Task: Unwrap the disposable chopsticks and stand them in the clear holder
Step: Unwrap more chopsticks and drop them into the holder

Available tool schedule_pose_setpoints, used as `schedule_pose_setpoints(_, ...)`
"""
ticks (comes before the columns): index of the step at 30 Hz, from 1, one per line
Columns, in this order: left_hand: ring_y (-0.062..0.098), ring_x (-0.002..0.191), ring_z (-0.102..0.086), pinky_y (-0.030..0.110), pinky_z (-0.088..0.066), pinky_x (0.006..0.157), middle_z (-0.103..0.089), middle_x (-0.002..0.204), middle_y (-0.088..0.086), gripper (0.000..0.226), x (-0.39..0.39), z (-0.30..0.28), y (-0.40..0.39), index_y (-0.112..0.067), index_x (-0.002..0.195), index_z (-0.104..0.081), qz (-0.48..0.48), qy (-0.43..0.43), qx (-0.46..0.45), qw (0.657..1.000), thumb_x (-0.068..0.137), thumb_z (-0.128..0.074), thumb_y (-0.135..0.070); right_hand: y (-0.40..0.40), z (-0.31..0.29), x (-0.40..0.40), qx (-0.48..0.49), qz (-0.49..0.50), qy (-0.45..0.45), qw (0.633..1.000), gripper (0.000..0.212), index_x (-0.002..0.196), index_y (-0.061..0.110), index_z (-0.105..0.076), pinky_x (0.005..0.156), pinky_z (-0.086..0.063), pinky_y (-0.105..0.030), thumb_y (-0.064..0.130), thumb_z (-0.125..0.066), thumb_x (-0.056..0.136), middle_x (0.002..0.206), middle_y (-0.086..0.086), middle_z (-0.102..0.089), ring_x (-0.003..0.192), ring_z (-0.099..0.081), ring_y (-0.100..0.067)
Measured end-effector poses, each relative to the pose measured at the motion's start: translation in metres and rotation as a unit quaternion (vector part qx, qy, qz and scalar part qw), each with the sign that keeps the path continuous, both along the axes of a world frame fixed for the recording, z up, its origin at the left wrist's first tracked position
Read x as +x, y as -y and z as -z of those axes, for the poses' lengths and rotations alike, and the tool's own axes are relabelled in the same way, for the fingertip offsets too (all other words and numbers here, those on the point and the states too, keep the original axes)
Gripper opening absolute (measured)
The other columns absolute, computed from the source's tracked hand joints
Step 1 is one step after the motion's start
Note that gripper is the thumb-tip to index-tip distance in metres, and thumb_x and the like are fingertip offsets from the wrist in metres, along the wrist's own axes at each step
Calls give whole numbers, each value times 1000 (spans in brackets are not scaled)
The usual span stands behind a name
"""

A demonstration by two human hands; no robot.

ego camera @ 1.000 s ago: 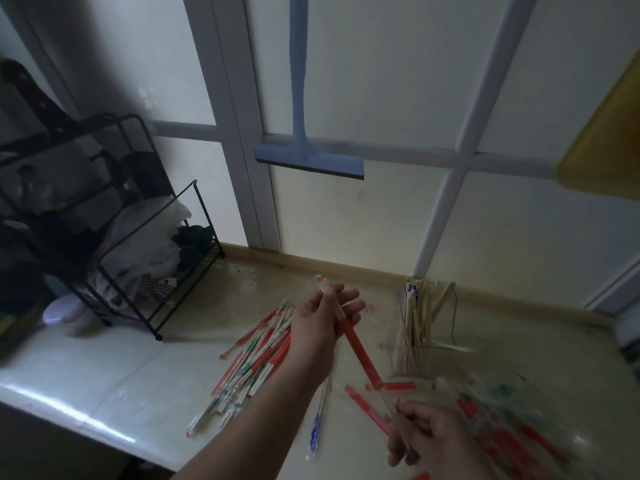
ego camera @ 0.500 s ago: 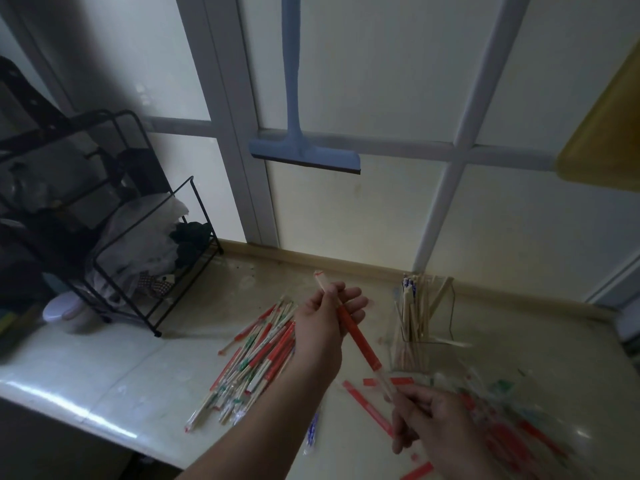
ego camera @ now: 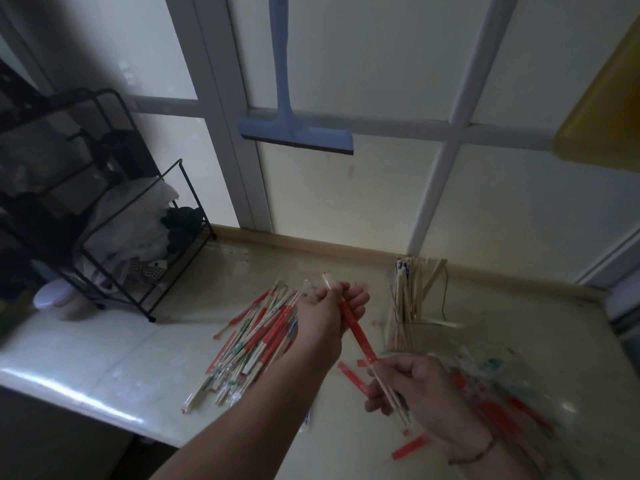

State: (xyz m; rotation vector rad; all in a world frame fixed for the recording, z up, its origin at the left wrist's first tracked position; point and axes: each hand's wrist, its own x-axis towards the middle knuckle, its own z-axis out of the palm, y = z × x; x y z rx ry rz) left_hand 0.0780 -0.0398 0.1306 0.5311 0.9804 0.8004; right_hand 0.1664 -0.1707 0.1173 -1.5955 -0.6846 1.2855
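My left hand (ego camera: 334,308) grips the upper end of a red wrapper (ego camera: 356,332) above the counter. My right hand (ego camera: 420,388) pinches the bare wooden chopsticks (ego camera: 391,396) that stick out of the wrapper's lower end. A pile of wrapped chopsticks (ego camera: 256,336) lies left of my left hand. The clear holder (ego camera: 417,308) stands at the back right of my hands with several bare chopsticks upright in it.
Torn red and clear wrappers (ego camera: 491,393) litter the counter at the right. A black wire rack (ego camera: 114,233) with bags stands at the left. A blue squeegee (ego camera: 294,133) hangs on the window frame. The counter's front edge (ego camera: 69,398) runs along the lower left.
My right hand has drawn the chopsticks further out of the red wrapper, so more bare wood shows below it. My left hand has stayed about where it was.
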Motion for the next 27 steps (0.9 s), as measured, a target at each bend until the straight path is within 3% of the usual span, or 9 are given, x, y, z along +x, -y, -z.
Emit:
schedule_pose_setpoints(5, 23, 79, -71, 30, -58, 69, -70, 94, 19, 24, 5, 9, 6, 4, 107, -58, 22, 17, -15, 999, 104, -44, -15, -5, 7, 4, -15, 1, -16, 1000, 20, 98, -6, -68, 54, -52, -32, 11, -58, 94, 75, -20, -72, 66, -71, -31)
schedule_pose_setpoints(8, 25, 85, -72, 33, -59, 74, -72, 94, 17, 26, 2, 13, -10, 5, 109, -56, -7, 41, -26, 999, 104, -44, -17, 2, 11, 6, -31, 9, -36, 999, 33, 102, 0, -66, 57, -55, -32, 30, -55, 95, 85, -18, -75, 78, -73, -32)
schedule_pose_setpoints(13, 17, 60, -65, 26, -53, 55, -65, 68, 7, 20, -4, 25, -38, -4, 97, -52, -43, 98, -33, 994, 104, -43, -19, 17, 16, 11, -41, -23, -53, 997, 28, 84, -5, -62, 52, -52, -30, 18, -53, 96, 69, -23, -69, 58, -69, -34)
schedule_pose_setpoints(17, 19, 74, -74, 25, -58, 61, -71, 99, 18, 26, -5, 35, -59, -1, 102, -56, -89, 48, -36, 994, 104, -43, -23, 28, 19, 18, -52, -34, -79, 995, 29, 80, -4, -64, 55, -52, -34, 22, -57, 90, 70, -27, -66, 58, -68, -35)
schedule_pose_setpoints(20, 15, 72, -72, 21, -57, 55, -68, 101, 15, 26, -14, 39, -85, -3, 100, -55, -133, 54, -34, 989, 106, -41, -24, 51, 26, 38, -62, -40, -69, 995, 29, 83, -8, -67, 60, -54, -40, 21, -63, 80, 73, -32, -66, 62, -67, -36)
schedule_pose_setpoints(22, 16, 79, -70, 22, -58, 58, -66, 101, 14, 25, -23, 44, -100, -3, 100, -54, -161, 52, -24, 985, 106, -39, -23, 73, 26, 56, -65, -29, -46, 996, 22, 78, -2, -75, 62, -56, -37, 20, -72, 77, 79, -29, -70, 62, -69, -29)
schedule_pose_setpoints(25, 12, 75, -67, 20, -58, 60, -62, 96, 10, 20, -33, 61, -115, -5, 101, -51, -183, 44, -29, 982, 107, -37, -17, 110, 30, 91, -104, -7, -23, 994, 68, 76, -4, -76, 66, -54, -38, 47, -97, 36, 82, -36, -67, 67, -68, -39)
schedule_pose_setpoints(27, 7, 71, -69, 13, -55, 59, -60, 105, 5, 24, -32, 78, -116, -10, 89, -48, -182, 60, -37, 981, 107, -34, -17, 127, 32, 108, -136, -17, -12, 991, 78, 81, -6, -74, 69, -49, -37, 52, -95, 33, 82, -37, -66, 70, -66, -39)
